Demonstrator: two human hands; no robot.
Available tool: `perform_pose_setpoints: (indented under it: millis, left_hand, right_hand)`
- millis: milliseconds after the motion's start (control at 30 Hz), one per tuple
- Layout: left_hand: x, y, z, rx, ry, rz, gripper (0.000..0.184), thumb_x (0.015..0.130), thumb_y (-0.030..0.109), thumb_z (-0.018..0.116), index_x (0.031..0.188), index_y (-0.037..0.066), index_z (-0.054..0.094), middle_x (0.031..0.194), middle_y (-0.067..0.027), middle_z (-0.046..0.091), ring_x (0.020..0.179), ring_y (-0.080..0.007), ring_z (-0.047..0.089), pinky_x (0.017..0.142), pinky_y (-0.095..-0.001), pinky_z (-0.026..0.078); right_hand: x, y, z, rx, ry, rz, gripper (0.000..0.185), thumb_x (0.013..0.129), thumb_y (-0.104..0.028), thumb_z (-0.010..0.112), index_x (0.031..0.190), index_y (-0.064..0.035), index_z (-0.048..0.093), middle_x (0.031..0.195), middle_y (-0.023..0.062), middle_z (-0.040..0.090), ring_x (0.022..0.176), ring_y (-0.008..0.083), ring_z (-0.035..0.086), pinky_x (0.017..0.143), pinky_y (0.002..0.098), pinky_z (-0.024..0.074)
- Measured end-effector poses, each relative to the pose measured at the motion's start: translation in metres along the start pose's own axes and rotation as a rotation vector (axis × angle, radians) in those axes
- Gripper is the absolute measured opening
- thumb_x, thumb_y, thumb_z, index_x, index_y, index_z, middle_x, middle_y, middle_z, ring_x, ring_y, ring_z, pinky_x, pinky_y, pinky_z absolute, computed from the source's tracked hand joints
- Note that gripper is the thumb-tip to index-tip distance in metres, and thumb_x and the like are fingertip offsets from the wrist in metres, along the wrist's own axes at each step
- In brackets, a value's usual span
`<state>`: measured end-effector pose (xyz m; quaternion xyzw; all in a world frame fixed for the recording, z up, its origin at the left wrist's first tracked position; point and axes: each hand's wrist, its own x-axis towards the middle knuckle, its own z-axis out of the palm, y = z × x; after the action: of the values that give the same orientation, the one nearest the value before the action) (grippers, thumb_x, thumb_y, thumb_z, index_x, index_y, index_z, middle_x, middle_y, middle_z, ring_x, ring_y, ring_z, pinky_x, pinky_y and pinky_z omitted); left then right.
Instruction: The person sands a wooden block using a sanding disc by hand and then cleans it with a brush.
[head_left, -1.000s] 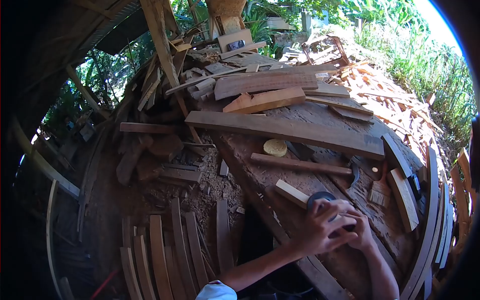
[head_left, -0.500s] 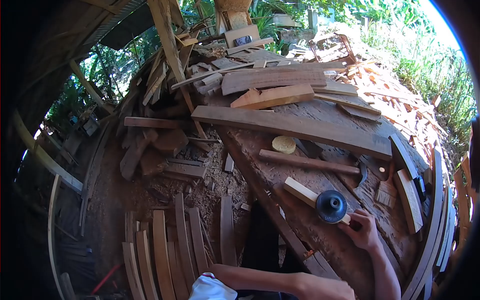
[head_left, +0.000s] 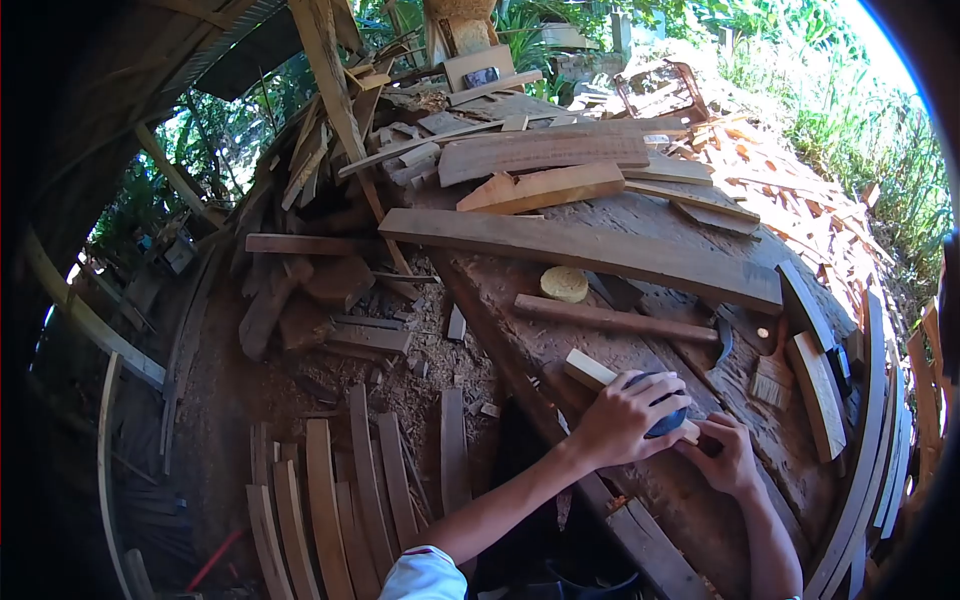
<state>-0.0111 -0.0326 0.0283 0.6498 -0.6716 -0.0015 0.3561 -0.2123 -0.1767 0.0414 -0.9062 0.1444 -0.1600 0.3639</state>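
Note:
A short pale wooden strip [head_left: 588, 369] lies on the workbench [head_left: 560, 348]. On it sits a round dark disc [head_left: 668, 420], mostly hidden now; the earlier frame shows its raised central hub. My left hand [head_left: 632, 412] is closed over the disc from above, fingers curled around its top. At the strip's near right end, my right hand [head_left: 725, 452] pinches the wood between thumb and fingers.
Beyond the strip lie a hammer [head_left: 620, 318], a round yellowish block [head_left: 564, 284] and a long plank [head_left: 580, 255]. A paintbrush [head_left: 772, 380] is to the right. Upright boards [head_left: 322, 500] stand at lower left, with more planks along the right edge.
My left hand has come up from the bottom of the view and covered the disc. My right hand has stayed at the strip's end.

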Motion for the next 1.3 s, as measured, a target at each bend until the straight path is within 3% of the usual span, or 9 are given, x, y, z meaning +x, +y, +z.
perform_pose_setpoints:
  millis: [133, 267, 400, 533, 700, 867, 1100, 1200, 1300]
  left_hand:
    - [-0.012, -0.03, -0.027, 0.155, 0.138, 0.046, 0.041, 0.1, 0.044, 0.069, 0.123, 0.01, 0.071, 0.133, -0.0117, 0.07, 0.128, -0.0299, 0.067, 0.117, -0.056, 0.044]
    - [-0.022, -0.036, -0.021, 0.221, 0.341, -0.262, 0.036, 0.099, 0.033, 0.072, 0.119, 0.003, 0.073, 0.134, -0.0186, 0.068, 0.132, -0.0346, 0.063, 0.115, -0.0502, 0.046]
    - [-0.011, 0.032, 0.03, 0.003, 0.198, 0.143, 0.038, 0.099, 0.036, 0.073, 0.122, 0.006, 0.074, 0.135, -0.0162, 0.069, 0.128, -0.031, 0.067, 0.109, -0.0452, 0.051]
    - [-0.008, 0.016, 0.025, -0.08, 0.213, 0.123, 0.036, 0.099, 0.036, 0.072, 0.121, 0.008, 0.075, 0.134, -0.0153, 0.069, 0.128, -0.03, 0.067, 0.11, -0.0446, 0.049]
    - [-0.015, -0.016, -0.006, 0.181, 0.339, -0.264, 0.031, 0.098, 0.034, 0.074, 0.116, 0.009, 0.075, 0.133, -0.0134, 0.07, 0.129, -0.0283, 0.066, 0.108, -0.0442, 0.049]
    - [-0.016, 0.019, 0.013, 0.055, 0.227, 0.084, 0.026, 0.098, 0.032, 0.074, 0.107, 0.008, 0.075, 0.129, -0.012, 0.071, 0.124, -0.0295, 0.069, 0.104, -0.0425, 0.05]
    - [-0.003, -0.017, -0.011, 0.154, 0.293, -0.315, 0.022, 0.098, 0.028, 0.072, 0.107, 0.008, 0.071, 0.122, -0.0106, 0.072, 0.108, -0.0285, 0.072, 0.095, -0.0446, 0.052]
    - [-0.002, 0.039, 0.031, 0.037, 0.312, 0.022, 0.023, 0.098, 0.031, 0.072, 0.105, 0.009, 0.073, 0.122, -0.0097, 0.072, 0.114, -0.0255, 0.071, 0.098, -0.045, 0.051]
    - [-0.005, 0.029, 0.024, -0.004, 0.31, 0.01, 0.023, 0.097, 0.031, 0.073, 0.104, 0.009, 0.074, 0.123, -0.0084, 0.073, 0.115, -0.0241, 0.071, 0.099, -0.0455, 0.051]
  right_hand:
    - [0.0, -0.002, 0.001, -0.006, 0.013, 0.01, 0.027, 0.084, -0.022, 0.087, 0.105, -0.006, 0.08, 0.072, 0.0061, 0.058, 0.063, 0.0217, 0.056, 0.061, 0.0365, 0.0449]
    - [0.002, -0.004, 0.004, 0.027, 0.028, 0.027, 0.029, 0.083, -0.022, 0.087, 0.106, -0.0066, 0.081, 0.074, 0.0072, 0.059, 0.064, 0.0229, 0.057, 0.061, 0.0371, 0.0451]
    - [-0.002, 0.025, 0.004, 0.035, -0.011, -0.094, 0.025, 0.082, -0.019, 0.082, 0.103, -0.0056, 0.079, 0.074, 0.008, 0.058, 0.066, 0.0252, 0.058, 0.062, 0.0381, 0.0454]
    - [-0.002, 0.009, -0.001, 0.015, -0.008, -0.029, 0.025, 0.083, -0.018, 0.082, 0.104, -0.005, 0.078, 0.074, 0.0073, 0.057, 0.068, 0.0246, 0.058, 0.062, 0.0379, 0.045]
    - [0.001, -0.003, 0.001, 0.007, -0.002, -0.016, 0.028, 0.086, -0.021, 0.085, 0.11, -0.0059, 0.08, 0.074, 0.0066, 0.059, 0.065, 0.0218, 0.057, 0.061, 0.0362, 0.0455]
    - [0.0, 0.002, 0.001, 0.044, 0.02, -0.041, 0.027, 0.085, -0.022, 0.086, 0.107, -0.0055, 0.08, 0.073, 0.0066, 0.058, 0.062, 0.0216, 0.057, 0.058, 0.0365, 0.0453]
    - [0.003, 0.003, 0.002, -0.001, 0.0, -0.012, 0.028, 0.084, -0.024, 0.087, 0.104, -0.0058, 0.08, 0.072, 0.0068, 0.057, 0.063, 0.023, 0.056, 0.061, 0.0379, 0.0447]
    - [-0.002, 0.01, 0.005, 0.022, 0.019, -0.013, 0.026, 0.083, -0.024, 0.087, 0.1, -0.0057, 0.079, 0.072, 0.0069, 0.056, 0.064, 0.0243, 0.055, 0.063, 0.0386, 0.0446]
    - [-0.001, 0.016, 0.002, -0.028, 0.003, -0.097, 0.028, 0.084, -0.023, 0.086, 0.106, -0.0069, 0.08, 0.072, 0.0067, 0.057, 0.066, 0.0233, 0.056, 0.064, 0.0378, 0.0454]
